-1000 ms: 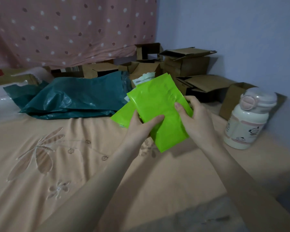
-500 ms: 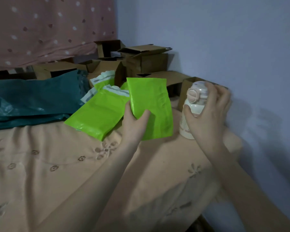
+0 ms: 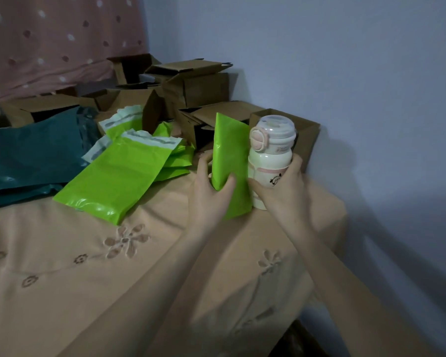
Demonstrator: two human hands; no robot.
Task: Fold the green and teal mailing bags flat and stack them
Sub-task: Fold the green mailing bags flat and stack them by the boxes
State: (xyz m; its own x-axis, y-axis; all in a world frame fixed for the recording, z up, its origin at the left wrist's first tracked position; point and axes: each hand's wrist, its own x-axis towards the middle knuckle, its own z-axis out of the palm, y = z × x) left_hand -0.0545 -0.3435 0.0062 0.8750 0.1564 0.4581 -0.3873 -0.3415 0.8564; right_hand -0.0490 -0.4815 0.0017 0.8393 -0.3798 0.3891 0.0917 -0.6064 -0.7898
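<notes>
My left hand (image 3: 209, 191) grips a folded bright green mailing bag (image 3: 231, 155) and holds it upright on its edge against the side of a cream and pink bottle (image 3: 271, 155). My right hand (image 3: 281, 191) is wrapped around the bottle's lower half. Several more green mailing bags (image 3: 119, 181) with white seal strips lie loosely overlapped to the left. A heap of teal mailing bags (image 3: 31, 155) lies at the far left.
Everything rests on a peach embroidered cloth (image 3: 88, 266) over a table whose right edge falls off near the blue wall (image 3: 371, 99). Open cardboard boxes (image 3: 198, 83) crowd the back, one right behind the bottle. A pink dotted curtain (image 3: 49, 34) hangs at the back left.
My right hand let go of the green bag, reached right and closed on the bottle. My left hand carried the folded bag to the right and stood it against the bottle. The view swung right.
</notes>
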